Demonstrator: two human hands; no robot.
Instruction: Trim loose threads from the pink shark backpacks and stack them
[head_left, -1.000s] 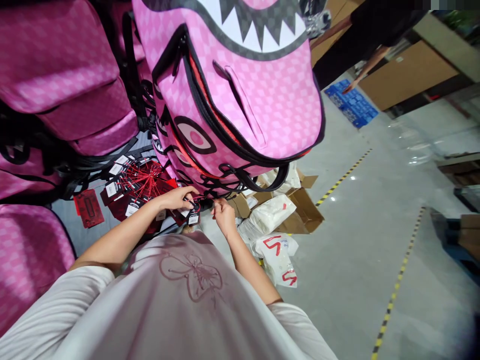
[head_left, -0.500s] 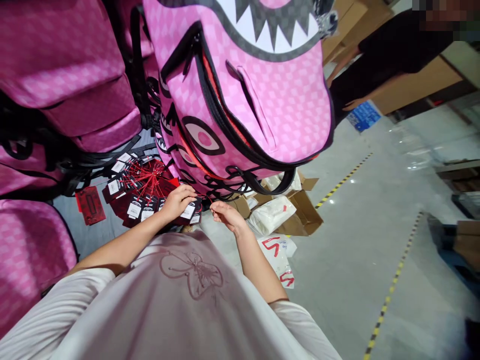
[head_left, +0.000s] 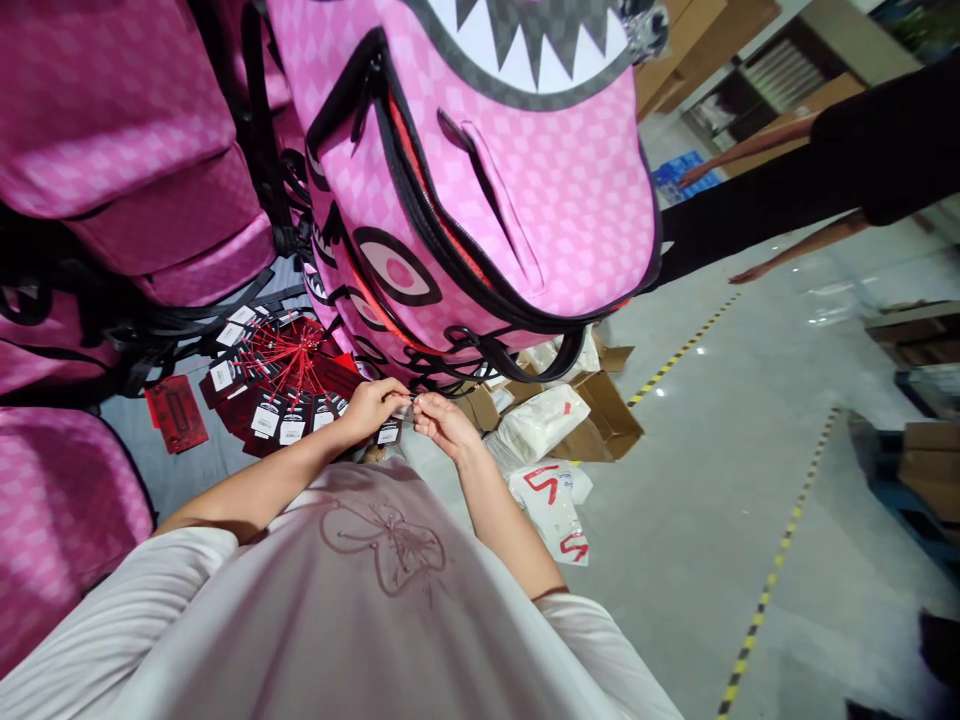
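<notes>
My left hand (head_left: 379, 408) is closed in a pinch, fingertips just above a black hang tag (head_left: 388, 433) with a white label. My right hand (head_left: 444, 422) is pinched too, its fingertips almost touching the left ones. Between them is a small bit of the tag and its cord, mostly hidden by the fingers. Beside my left hand, several black and red hang tags lie fanned out, their red strings (head_left: 296, 350) gathered in the middle. A pink checkered backpack (head_left: 555, 210) with shark teeth and a partly unzipped front stands just beyond my hands.
More pink backpacks (head_left: 127, 120) stand on the left. A loose red tag (head_left: 178, 413) lies on the grey surface. Right of my hands are an opened cardboard box (head_left: 607, 415) and white plastic bags (head_left: 551, 505). A person in black (head_left: 787, 190) stands at upper right, beyond striped floor tape (head_left: 780, 560).
My right hand has moved left to meet my left hand, and the red string that stretched between them no longer shows. The person in black has shifted, with both arms now visible.
</notes>
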